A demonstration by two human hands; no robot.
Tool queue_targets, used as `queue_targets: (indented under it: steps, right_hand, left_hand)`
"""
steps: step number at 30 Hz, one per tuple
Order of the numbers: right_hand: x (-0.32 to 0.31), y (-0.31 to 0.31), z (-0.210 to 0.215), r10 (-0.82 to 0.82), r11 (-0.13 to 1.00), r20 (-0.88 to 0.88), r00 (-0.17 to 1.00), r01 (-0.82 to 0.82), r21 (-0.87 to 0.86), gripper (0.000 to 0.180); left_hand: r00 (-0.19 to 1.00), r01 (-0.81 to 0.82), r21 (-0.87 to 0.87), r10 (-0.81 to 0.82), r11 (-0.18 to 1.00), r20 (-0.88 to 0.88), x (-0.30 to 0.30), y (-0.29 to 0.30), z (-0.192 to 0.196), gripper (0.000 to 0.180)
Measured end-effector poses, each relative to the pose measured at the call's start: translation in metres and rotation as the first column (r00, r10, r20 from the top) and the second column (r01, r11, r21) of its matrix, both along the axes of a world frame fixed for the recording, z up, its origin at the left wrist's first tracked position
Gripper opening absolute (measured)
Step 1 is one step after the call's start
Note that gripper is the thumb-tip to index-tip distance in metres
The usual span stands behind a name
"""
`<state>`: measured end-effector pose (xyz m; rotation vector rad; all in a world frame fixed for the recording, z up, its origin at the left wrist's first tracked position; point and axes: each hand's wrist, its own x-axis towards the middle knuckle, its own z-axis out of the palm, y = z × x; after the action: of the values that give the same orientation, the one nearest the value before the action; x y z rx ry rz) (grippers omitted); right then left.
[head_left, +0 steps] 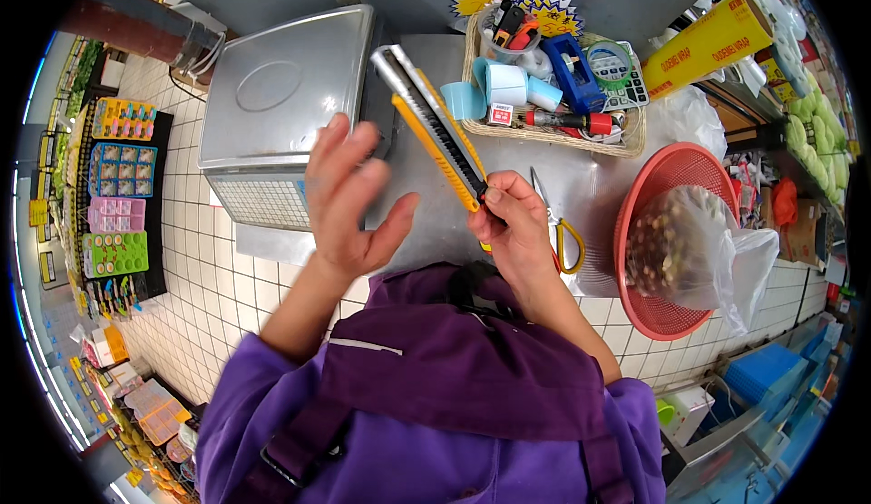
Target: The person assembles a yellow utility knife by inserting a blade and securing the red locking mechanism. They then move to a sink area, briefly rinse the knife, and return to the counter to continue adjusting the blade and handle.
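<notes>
Between the fingers and thumb of my right hand [513, 220] is the lower end of a yellow-and-black utility knife [440, 141] with a silver metal channel. It slants up and to the left, above the steel counter [413, 191]. My left hand [349, 200] is raised left of the knife, apart from it, fingers spread and slightly blurred, holding nothing. Scissors [568, 245] with yellow handles lie on the counter just beyond my right hand, which partly hides them.
A wicker basket [544, 144] at the back holds tape, label rolls, a blue dispenser and a calculator [626, 82]. Left stands a metal-topped box [281, 87]. At right, a red colander [676, 318] bears a plastic bag of round brown items [676, 245]. A yellow roll [712, 43] leans behind.
</notes>
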<state>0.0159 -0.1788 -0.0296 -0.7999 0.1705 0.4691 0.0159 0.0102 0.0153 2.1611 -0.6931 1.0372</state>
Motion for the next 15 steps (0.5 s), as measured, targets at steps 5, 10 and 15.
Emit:
queue_targets:
  steps: [5, 10, 15]
  right_hand:
    - [0.01, 0.014, 0.001, 0.066, 0.997, 0.04, 0.997, -0.064, -0.033, 0.009]
    - [-0.001, 0.012, -0.002, 0.046, 0.982, 0.053, 0.998, -0.036, -0.187, 0.009]
    - [-0.011, 0.003, -0.005, 0.174, 0.943, 0.135, 0.975, -0.126, -0.307, 0.015]
  left_hand:
    - [0.727, -0.165, -0.947, -0.616, 0.274, -0.305, 0.009, -0.035, -0.03, 0.044]
    - [0.537, -0.243, -0.812, -0.624, 0.53, -0.568, 0.013, -0.043, -0.023, 0.027]
    - [0.534, -0.288, -0.797, -0.602, 0.53, -0.593, 0.003, -0.046, -0.033, 0.022]
